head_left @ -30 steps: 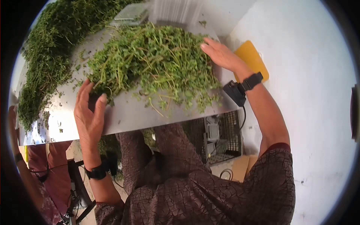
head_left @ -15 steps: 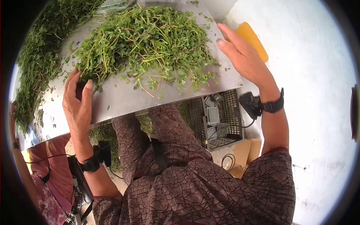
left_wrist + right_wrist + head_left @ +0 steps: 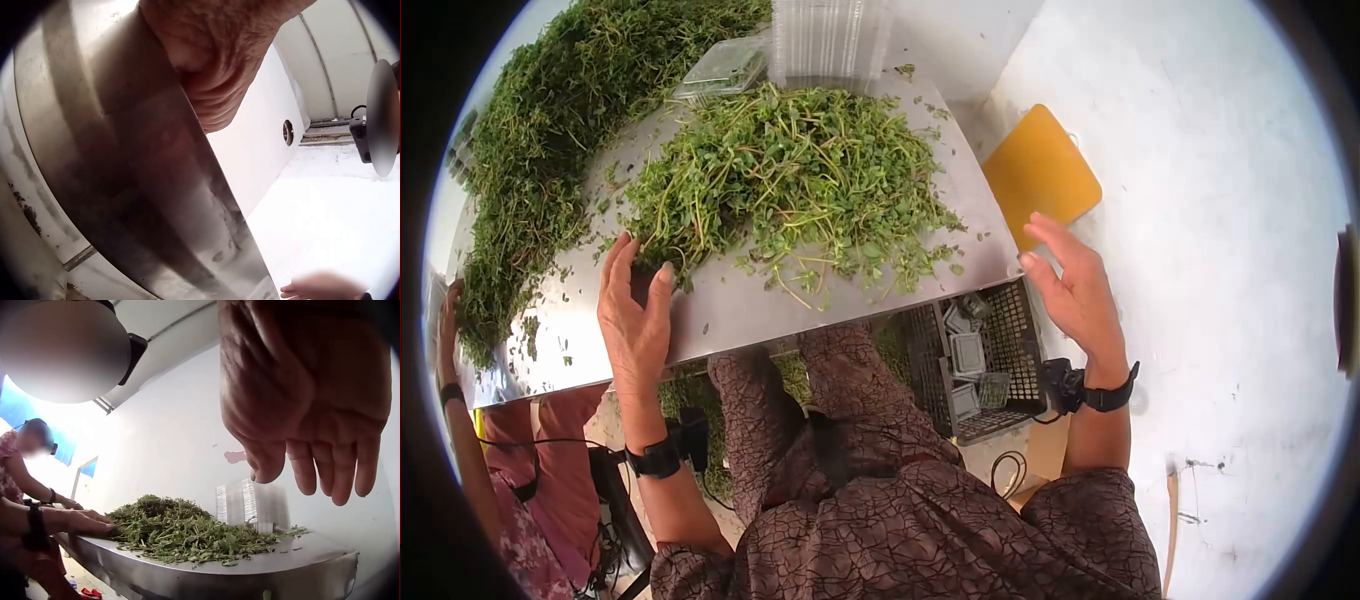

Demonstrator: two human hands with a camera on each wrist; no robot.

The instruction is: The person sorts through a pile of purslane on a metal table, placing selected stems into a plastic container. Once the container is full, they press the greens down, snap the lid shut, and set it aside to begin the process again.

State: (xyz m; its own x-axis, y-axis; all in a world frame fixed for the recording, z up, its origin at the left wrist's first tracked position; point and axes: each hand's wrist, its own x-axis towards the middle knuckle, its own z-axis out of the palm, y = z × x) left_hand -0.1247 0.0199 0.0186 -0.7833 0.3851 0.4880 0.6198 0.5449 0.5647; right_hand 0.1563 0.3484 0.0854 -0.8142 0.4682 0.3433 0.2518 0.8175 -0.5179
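A loose pile of green leafy herbs [image 3: 790,190] lies on a steel table [image 3: 730,305]. My left hand [image 3: 635,305] rests on the table at the pile's near left edge, fingers straight and touching the stems; in the left wrist view its palm [image 3: 212,56] presses on the steel edge [image 3: 125,187]. Off the table's right corner my right hand [image 3: 1075,285] hovers with nothing in it. The right wrist view shows its fingers [image 3: 312,406] hanging straight, with the herb pile [image 3: 181,531] and the left hand [image 3: 81,522] beyond.
A bigger heap of herbs [image 3: 530,170] runs along the table's left side, where another person's hand [image 3: 450,310] works. Clear plastic containers [image 3: 825,40] stand behind the pile. A yellow board [image 3: 1040,170] leans by the white wall. A black crate [image 3: 980,360] sits under the table.
My right hand has lifted off the pile's right side and drawn back toward me, past the table's right corner. The left hand has stayed at the pile's left edge.
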